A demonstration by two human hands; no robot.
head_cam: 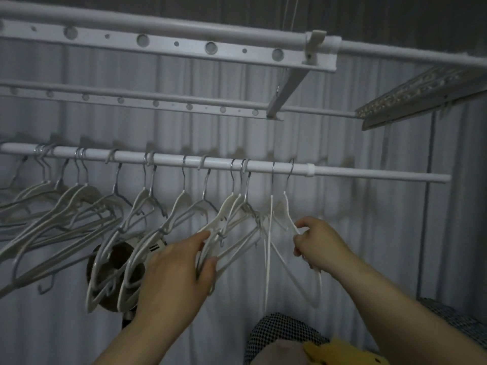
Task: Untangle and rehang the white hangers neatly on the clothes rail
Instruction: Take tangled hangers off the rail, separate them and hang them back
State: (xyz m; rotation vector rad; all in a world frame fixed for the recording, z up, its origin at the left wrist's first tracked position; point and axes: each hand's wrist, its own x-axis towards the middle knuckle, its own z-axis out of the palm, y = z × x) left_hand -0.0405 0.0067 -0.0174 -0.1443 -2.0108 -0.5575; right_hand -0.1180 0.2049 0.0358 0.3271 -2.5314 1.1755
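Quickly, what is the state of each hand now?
Left hand: grips a bunch of white hangers.
Right hand: pinches the end hanger.

This looks like a home laundry or drying corner, dimly lit. A white clothes rail (210, 163) runs across it, hung along its length with white hangers (181, 204) on metal hooks. Above, an overhead drying rack (174, 44) has flat bars punched with round holes. A pale pleated curtain (329, 143) closes the back, and checked cloth (284, 330) lies at the bottom edge.
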